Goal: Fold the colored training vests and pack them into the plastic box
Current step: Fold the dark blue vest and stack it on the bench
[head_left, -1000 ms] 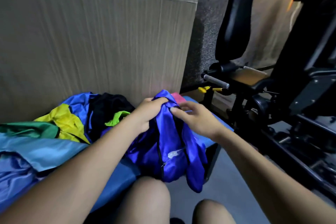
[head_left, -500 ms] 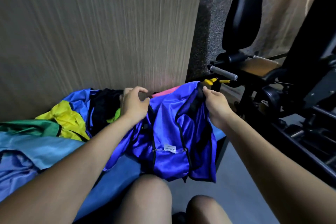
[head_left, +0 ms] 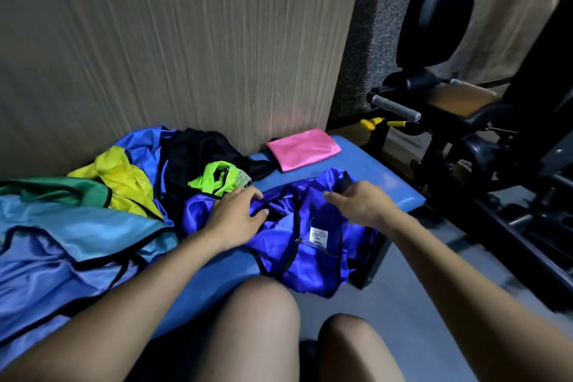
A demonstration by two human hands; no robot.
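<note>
A shiny dark blue vest (head_left: 305,245) with black trim and a white label lies crumpled on the blue bench (head_left: 393,186), its lower part hanging over the front edge. My left hand (head_left: 237,211) rests flat on its left side, fingers spread. My right hand (head_left: 361,200) pinches the vest's upper right edge. A folded pink vest (head_left: 304,149) lies by the wall. A heap of vests lies to the left: neon green (head_left: 217,180), black (head_left: 198,152), yellow (head_left: 121,180), green (head_left: 52,192), light blue (head_left: 77,226). No plastic box is in view.
A wood-grain wall panel (head_left: 186,40) stands right behind the bench. A black gym machine (head_left: 465,108) with a grey handle and yellow pins fills the right side. My bare knees (head_left: 263,319) are at the bench's front edge, above the grey floor (head_left: 403,304).
The blue vest was held up bunched between both hands; it now lies spread on the bench. Both hands have dropped onto it. The pink vest has come into view.
</note>
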